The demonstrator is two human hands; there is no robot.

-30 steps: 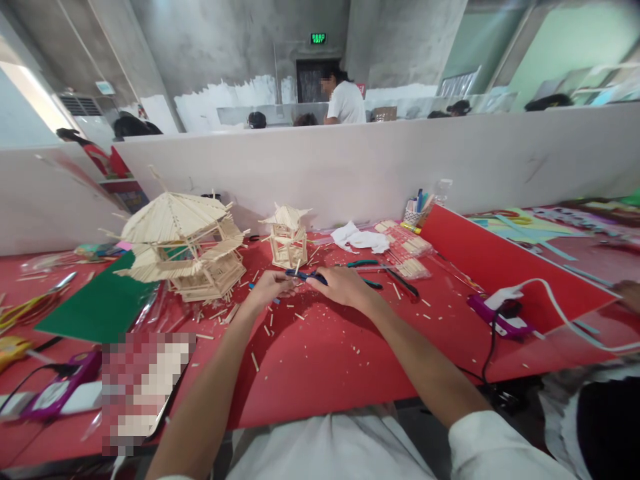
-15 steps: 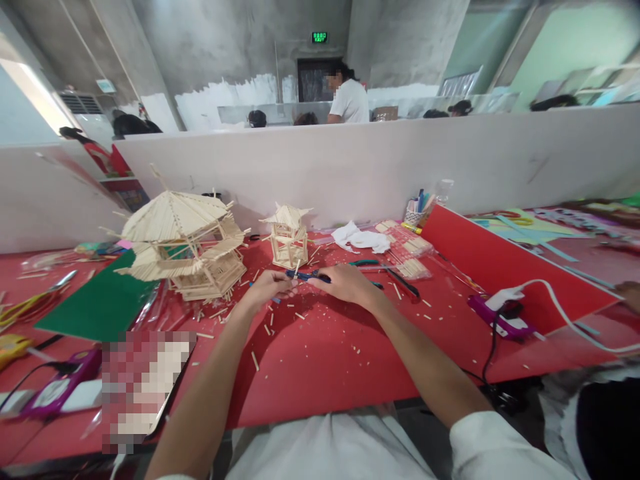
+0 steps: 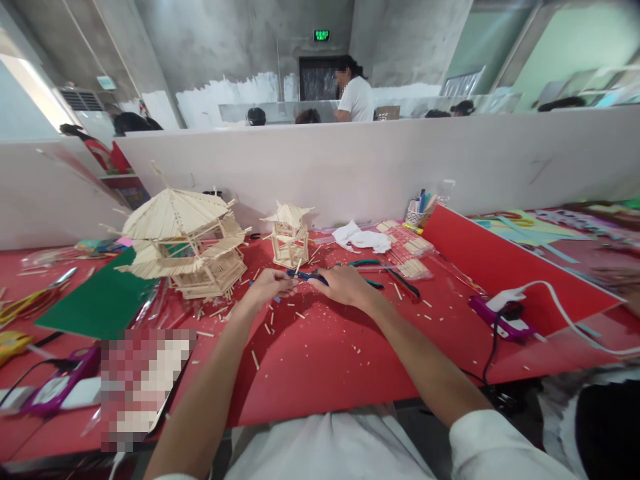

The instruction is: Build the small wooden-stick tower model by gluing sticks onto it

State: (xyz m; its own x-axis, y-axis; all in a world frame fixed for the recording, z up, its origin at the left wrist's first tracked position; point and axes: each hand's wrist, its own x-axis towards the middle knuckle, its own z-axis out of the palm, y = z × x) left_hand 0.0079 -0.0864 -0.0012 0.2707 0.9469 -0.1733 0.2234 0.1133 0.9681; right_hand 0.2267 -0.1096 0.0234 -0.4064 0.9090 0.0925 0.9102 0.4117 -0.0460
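Note:
My left hand (image 3: 270,288) pinches a short thin wooden stick (image 3: 299,265), which stands up slantwise from the fingertips. My right hand (image 3: 341,285) is wrapped round blue-handled cutters (image 3: 306,274); their front end meets the stick close to my left fingers. Fingers partly hide the tool's jaws. Just beyond both hands stands a small two-tiered pavilion model (image 3: 289,237) made of wooden sticks. To the left is a bigger stick pavilion (image 3: 183,240) with a wide pointed roof. Cut stick bits (image 3: 255,360) lie scattered over the red tabletop (image 3: 320,380) below my hands.
Right of my hands lie green-and-black pliers (image 3: 403,283), a white cloth (image 3: 360,237) and bagged sticks (image 3: 413,267). A red board (image 3: 500,260) leans beside a purple power strip (image 3: 503,317). At left are a green board (image 3: 103,297) and a blurred tablet-like device (image 3: 150,387).
Both hands stay almost in place, with the stick and cutters still together. The view has shifted slightly, and the standing person in the background appears a little farther right.

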